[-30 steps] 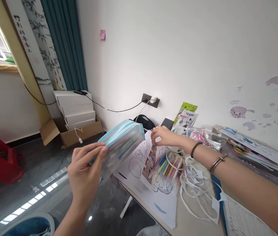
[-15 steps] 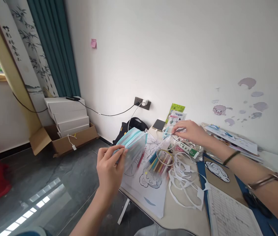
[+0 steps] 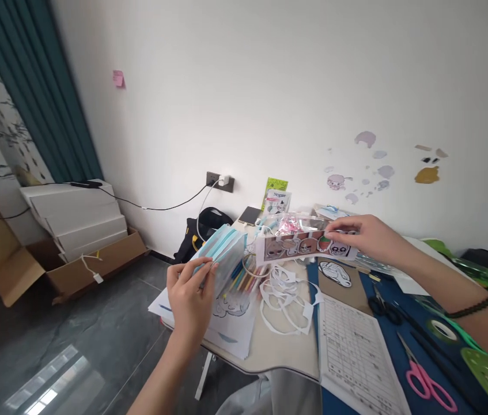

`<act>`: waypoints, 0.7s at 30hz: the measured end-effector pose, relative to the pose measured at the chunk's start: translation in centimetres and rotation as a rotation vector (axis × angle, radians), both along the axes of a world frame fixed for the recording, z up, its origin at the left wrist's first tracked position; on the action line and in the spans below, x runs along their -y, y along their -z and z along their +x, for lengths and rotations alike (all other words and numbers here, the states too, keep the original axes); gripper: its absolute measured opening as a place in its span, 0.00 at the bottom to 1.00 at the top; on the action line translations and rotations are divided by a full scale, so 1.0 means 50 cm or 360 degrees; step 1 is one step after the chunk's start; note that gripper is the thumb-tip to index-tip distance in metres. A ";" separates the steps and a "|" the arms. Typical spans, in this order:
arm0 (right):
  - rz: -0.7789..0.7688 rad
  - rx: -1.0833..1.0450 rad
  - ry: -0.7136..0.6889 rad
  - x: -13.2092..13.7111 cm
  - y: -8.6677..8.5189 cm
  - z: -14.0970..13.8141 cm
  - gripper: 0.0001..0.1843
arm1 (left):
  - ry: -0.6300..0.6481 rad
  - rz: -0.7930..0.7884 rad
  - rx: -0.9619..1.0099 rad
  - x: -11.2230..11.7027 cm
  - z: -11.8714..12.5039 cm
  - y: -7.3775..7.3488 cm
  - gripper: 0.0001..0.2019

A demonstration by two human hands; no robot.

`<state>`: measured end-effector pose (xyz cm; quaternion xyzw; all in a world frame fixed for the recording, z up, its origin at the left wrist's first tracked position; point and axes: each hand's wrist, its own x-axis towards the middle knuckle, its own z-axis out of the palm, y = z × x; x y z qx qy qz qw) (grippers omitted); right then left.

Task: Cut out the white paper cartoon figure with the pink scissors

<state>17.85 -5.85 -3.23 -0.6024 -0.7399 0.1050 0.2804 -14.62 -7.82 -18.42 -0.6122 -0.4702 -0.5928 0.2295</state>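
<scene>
Pale wall (image 3: 235, 86) is rising behind a cluttered table (image 3: 284, 354), over which 2 hands are working well apart. On the left, the left hand (image 3: 190, 297) is pinching the near edge of a blue-trimmed clear pouch (image 3: 225, 245) between thumb and fingers; on the right, the right hand (image 3: 354, 235) is gripping the right part of a cartoon strip (image 3: 306, 246), lifting it off the table. Things are looking only partway along: 2 items are being held up, neither being set down yet, while coloured pens (image 3: 244, 281), white straps (image 3: 284, 302) and drawing sheets (image 3: 237, 337) are lying on the near side.
</scene>
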 end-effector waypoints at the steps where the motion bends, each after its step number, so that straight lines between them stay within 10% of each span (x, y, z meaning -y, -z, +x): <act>1: -0.0052 -0.0007 0.0025 0.008 -0.006 0.013 0.17 | 0.0016 0.0004 0.0002 -0.003 0.004 0.001 0.07; 11: -0.0444 -0.0213 0.0514 0.110 -0.009 0.239 0.23 | -0.0008 0.0147 0.0105 -0.036 -0.054 -0.006 0.05; 21: -0.0652 -0.0433 0.0634 0.176 0.077 0.276 0.26 | 0.0047 0.0272 -0.0022 -0.047 -0.044 0.005 0.07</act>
